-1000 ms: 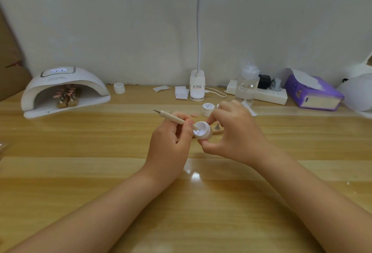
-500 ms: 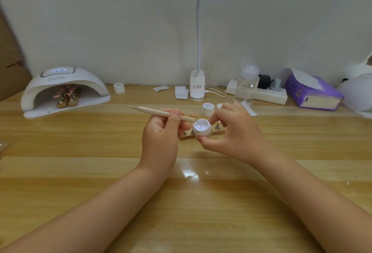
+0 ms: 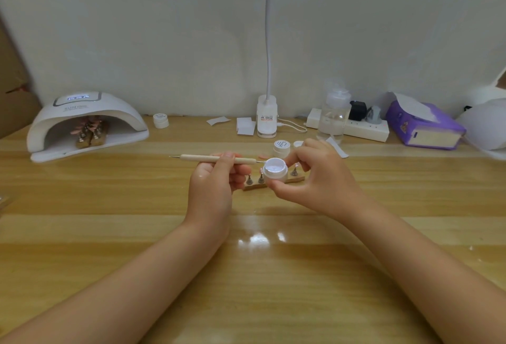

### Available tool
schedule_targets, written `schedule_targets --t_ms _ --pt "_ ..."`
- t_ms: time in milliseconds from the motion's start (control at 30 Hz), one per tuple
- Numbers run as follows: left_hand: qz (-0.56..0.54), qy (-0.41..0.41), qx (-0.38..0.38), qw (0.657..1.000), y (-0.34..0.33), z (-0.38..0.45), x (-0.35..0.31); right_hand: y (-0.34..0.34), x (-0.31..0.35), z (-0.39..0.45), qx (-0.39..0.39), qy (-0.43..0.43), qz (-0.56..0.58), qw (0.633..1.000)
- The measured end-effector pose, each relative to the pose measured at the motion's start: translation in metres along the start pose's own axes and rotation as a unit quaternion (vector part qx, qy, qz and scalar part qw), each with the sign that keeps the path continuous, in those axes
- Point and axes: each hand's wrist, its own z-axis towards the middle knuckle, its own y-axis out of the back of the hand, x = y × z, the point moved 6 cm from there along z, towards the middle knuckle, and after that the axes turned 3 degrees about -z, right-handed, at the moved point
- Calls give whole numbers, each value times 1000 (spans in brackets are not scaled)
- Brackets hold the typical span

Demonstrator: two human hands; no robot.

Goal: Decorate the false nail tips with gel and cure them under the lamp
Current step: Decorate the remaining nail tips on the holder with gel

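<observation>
Right hand (image 3: 315, 179) pinches small open white gel jar (image 3: 275, 170); left hand (image 3: 216, 179) grips wooden-handled dotting tool (image 3: 216, 158) horizontally, tip at jar's rim, above wooden nail-tip stand (image 3: 273, 183).

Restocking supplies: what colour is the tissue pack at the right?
Purple tissue pack, white tissue sticking out; seen in the head view.

Your curing lamp (image 3: 87, 122) at the table's (image 3: 109, 234) back left corner, what looks like a nail stand (image 3: 90, 135) inside it, power strip (image 3: 356, 127) and tissue box (image 3: 424, 127) back right, desk lamp base (image 3: 267, 116) between.
</observation>
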Motion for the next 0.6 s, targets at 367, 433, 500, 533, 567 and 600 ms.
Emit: schedule_targets --t_ms 367,433,500,533,567,600 --pt "-22 -16 41 999 -7 -3 -4 30 -61 7 -35 -105 -80 991" --pt "-23 -14 41 999 -6 -3 -4 30 -85 3 -11 -174 -119 977" --pt "-25 -11 38 999 -5 -2 -3 24 -103 -4 20 -234 -132 963" --pt "-26 -9 33 999 -4 -2 -3 21 -108 -6 30 -248 -134 959" --pt "-27 -7 28 999 -4 -2 -3 18 -110 -8 37 -255 -138 956" --pt "-27 -4 21 999 -3 -2 -2 16 -110 -8 43 -258 -142 955"
